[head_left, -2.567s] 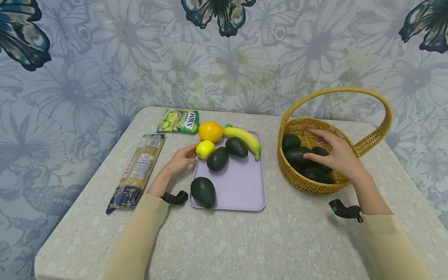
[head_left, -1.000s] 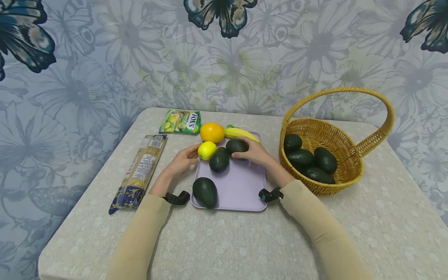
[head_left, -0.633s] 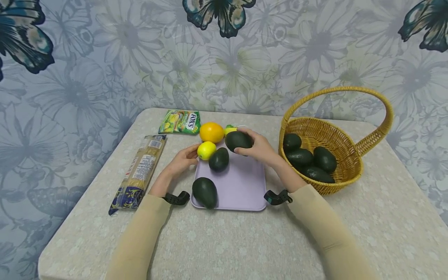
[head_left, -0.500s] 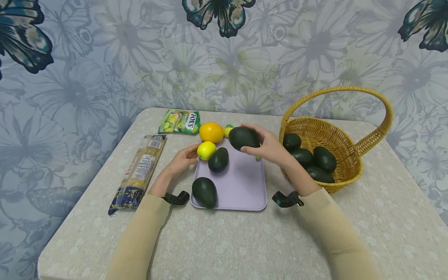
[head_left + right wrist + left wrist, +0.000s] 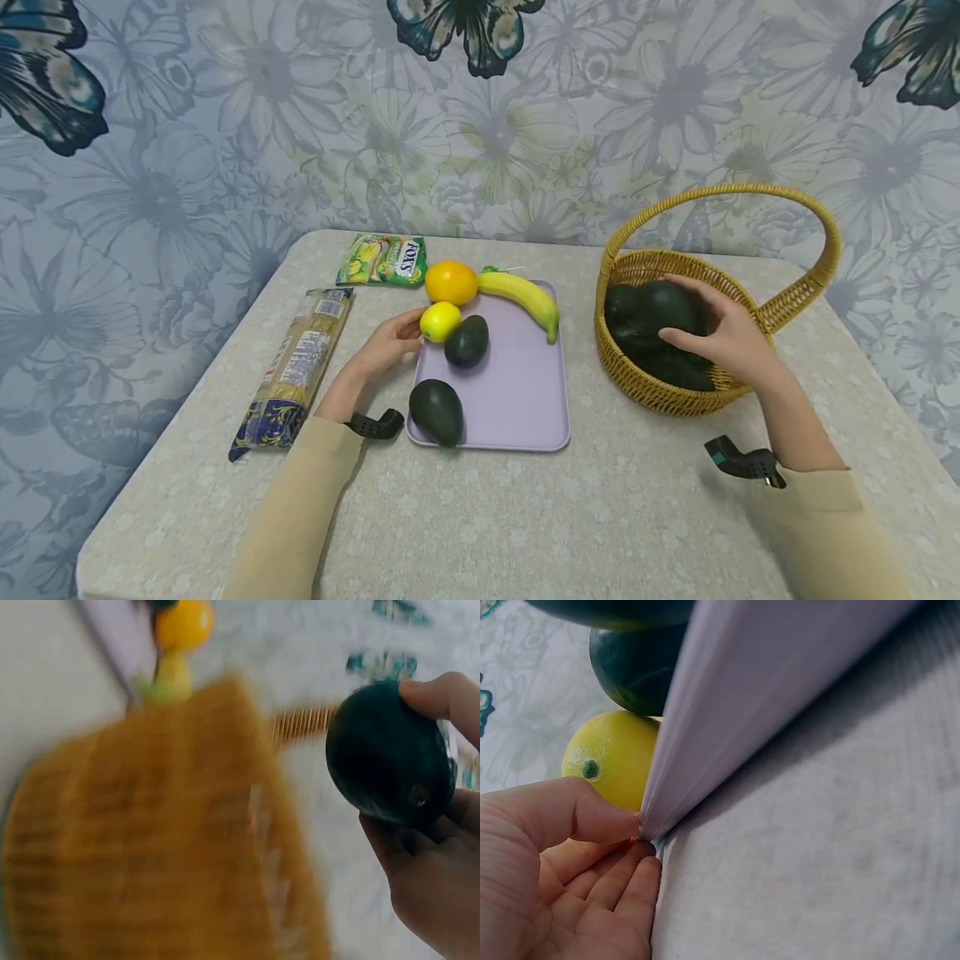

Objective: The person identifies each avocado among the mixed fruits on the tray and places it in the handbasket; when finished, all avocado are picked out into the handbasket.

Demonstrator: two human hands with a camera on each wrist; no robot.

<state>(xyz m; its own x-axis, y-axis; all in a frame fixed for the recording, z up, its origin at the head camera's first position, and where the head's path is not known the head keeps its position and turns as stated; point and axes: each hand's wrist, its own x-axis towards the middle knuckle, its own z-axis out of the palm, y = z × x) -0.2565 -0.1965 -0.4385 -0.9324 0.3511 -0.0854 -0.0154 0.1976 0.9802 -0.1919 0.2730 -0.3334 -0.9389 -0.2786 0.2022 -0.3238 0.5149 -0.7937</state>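
Note:
In the head view my right hand [image 5: 723, 329] grips an avocado [image 5: 667, 308] over the wicker basket [image 5: 645, 392], thumb on the near side. The right wrist view shows this avocado [image 5: 390, 754] above the blurred basket wall [image 5: 165, 825]. Below it, more avocados in the basket are partly covered. My left hand [image 5: 386, 346] pinches the left edge of the lilac tray [image 5: 517, 408], thumb at the rim and fingers low against it, beside the lemon [image 5: 611, 757]. On the tray lie two avocados, one [image 5: 467, 342] touching the lemon and one [image 5: 437, 413] at the near left corner.
An orange [image 5: 452, 283] and a banana [image 5: 521, 298] are at the tray's far edge. A green candy packet [image 5: 384, 259] lies behind, and a pack of spaghetti [image 5: 296, 367] lies left of my left hand. The basket's tall handle [image 5: 720, 192] arches over its opening.
My right hand took the avocado beside the banana, lifted it off the tray and carried it right to above the basket. The banana is now fully visible. My left hand stays at the tray edge.

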